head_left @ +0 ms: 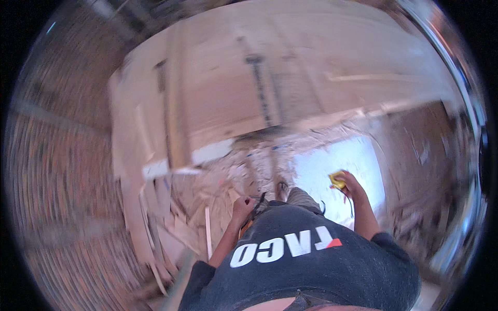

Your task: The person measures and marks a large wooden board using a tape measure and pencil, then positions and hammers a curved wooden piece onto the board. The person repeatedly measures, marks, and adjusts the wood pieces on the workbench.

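In my right hand, held out to the right of my body, is a small yellow tape measure. The fingers curl round it, above a bright white patch on the floor. My left hand is closed close to my waist, beside a dark strap-like thing. Blur hides what its fingers grip, if anything. An orange thing shows at my left hip, partly covered by my dark shirt.
Ahead stands a broad wooden worktop with long boards and a dark slotted strip on it. Wood offcuts litter the floor at left, near a brick wall. The bright white patch lies at right.
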The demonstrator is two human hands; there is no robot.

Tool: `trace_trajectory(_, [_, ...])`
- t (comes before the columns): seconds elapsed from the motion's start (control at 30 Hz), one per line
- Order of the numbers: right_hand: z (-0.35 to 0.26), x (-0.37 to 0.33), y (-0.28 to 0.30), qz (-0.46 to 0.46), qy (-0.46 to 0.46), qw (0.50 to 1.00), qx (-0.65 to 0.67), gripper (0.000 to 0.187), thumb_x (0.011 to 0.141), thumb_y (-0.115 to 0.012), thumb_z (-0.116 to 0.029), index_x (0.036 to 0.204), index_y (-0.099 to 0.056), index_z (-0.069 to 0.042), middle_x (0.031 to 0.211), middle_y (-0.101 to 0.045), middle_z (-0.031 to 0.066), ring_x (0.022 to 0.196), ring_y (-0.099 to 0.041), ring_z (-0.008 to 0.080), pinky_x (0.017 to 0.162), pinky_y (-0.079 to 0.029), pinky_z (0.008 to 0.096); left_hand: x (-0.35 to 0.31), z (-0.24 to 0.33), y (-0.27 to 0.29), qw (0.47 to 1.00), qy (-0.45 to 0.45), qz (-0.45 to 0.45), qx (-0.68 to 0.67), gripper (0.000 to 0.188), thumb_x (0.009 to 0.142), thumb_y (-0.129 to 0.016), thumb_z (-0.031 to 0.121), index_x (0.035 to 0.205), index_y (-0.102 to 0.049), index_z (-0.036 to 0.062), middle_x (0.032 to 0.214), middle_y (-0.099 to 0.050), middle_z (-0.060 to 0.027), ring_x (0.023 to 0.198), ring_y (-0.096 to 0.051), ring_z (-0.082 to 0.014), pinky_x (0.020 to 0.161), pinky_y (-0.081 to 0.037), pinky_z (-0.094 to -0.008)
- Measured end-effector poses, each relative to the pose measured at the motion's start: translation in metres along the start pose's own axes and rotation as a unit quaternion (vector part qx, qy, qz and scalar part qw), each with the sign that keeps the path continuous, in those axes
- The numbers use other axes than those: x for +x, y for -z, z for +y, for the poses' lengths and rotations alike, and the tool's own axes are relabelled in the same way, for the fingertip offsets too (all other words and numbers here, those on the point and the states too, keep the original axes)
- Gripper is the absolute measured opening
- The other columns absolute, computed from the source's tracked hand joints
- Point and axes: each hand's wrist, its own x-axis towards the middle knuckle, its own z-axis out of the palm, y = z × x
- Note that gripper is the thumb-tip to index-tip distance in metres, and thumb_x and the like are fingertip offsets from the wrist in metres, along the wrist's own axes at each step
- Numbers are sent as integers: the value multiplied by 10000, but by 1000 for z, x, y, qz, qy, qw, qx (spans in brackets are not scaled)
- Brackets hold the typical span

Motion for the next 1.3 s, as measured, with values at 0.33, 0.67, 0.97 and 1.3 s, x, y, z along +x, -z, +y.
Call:
trace_trajectory(0.33, [34, -64, -27, 204, -2, 978, -52, 363, 814, -822, -243, 1133, -688, -134, 849, -665, -13, 642, -562, 90, 516, -399, 273, 138, 185, 1, 961, -205, -182, 35, 224, 965, -739, 215, 961, -755, -9, 849, -756, -85, 792, -710, -144, 739, -560, -327])
trace_trajectory(0.67, [66, -108, 17, 366, -8, 923, 119, 309, 787, -848, -209, 1044, -706, -110, 834, -659, -19, 659, -556, 81, 521, -397, 259, 203, 300, -115, 899, -263, -350, 29, 213, 978, -736, 174, 1050, -756, -25, 882, -754, -49, 787, -684, -114, 742, -545, -290])
trace_trajectory(0.97, [-34, -95, 191, 437, 93, 889, -96, 507, 797, -843, -366, 1168, -691, -55, 1022, -755, 172, 907, -746, 295, 814, -588, 417, 156, 442, -326, 830, -178, -528, -4, 313, 1047, -699, 290, 1085, -750, -17, 901, -738, -35, 817, -662, -98, 778, -528, -266])
trace_trajectory(1.3, [-216, -58, 337, 455, 196, 831, -251, 543, 811, -820, -473, 1212, -676, -137, 1064, -722, 159, 974, -733, 368, 845, -584, 480, 121, 634, -527, 697, 227, -633, -251, 880, 1009, -411, 797, 1406, -561, 26, 1385, -629, -126, 1250, -614, -266, 1058, -498, -466])
